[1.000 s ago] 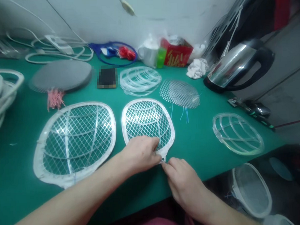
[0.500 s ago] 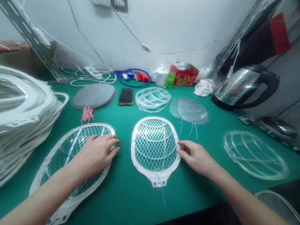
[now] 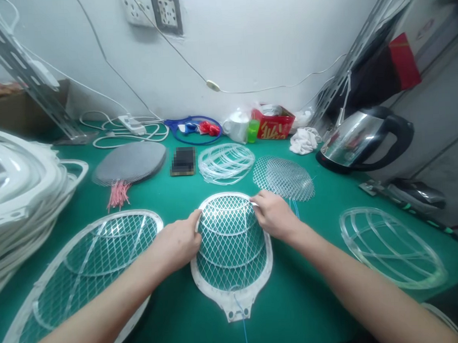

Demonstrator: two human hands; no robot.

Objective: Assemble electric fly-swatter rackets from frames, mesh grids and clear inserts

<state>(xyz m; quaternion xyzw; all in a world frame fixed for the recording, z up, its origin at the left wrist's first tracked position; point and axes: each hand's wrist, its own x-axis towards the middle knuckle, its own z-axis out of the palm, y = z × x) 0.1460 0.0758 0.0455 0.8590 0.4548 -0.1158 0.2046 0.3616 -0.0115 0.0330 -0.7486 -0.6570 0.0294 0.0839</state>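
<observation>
A white racket head (image 3: 233, 272) with a metal mesh and blue wire at its neck is in front of me, neck toward me. My left hand (image 3: 183, 239) is closed on its upper left rim, thumb and fingers at the edge. On the upper right rim my right hand (image 3: 274, 215) is closed too, pinching the edge. Whether the rim is lifted off the table I cannot tell. A second white racket head (image 3: 103, 253) with mesh lies to the left, partly hidden beneath my left forearm.
Behind lie clear plastic grids (image 3: 226, 164), loose metal meshes (image 3: 284, 178) with blue wires and grey mesh sheets (image 3: 132, 163) with pink wires. White frames (image 3: 20, 185) are piled at left. At right are another clear grid (image 3: 391, 248) and a kettle (image 3: 358, 140).
My left hand has left the left racket head and taken hold of the middle one's rim. My right hand has moved up along the right rim. The view has shifted slightly.
</observation>
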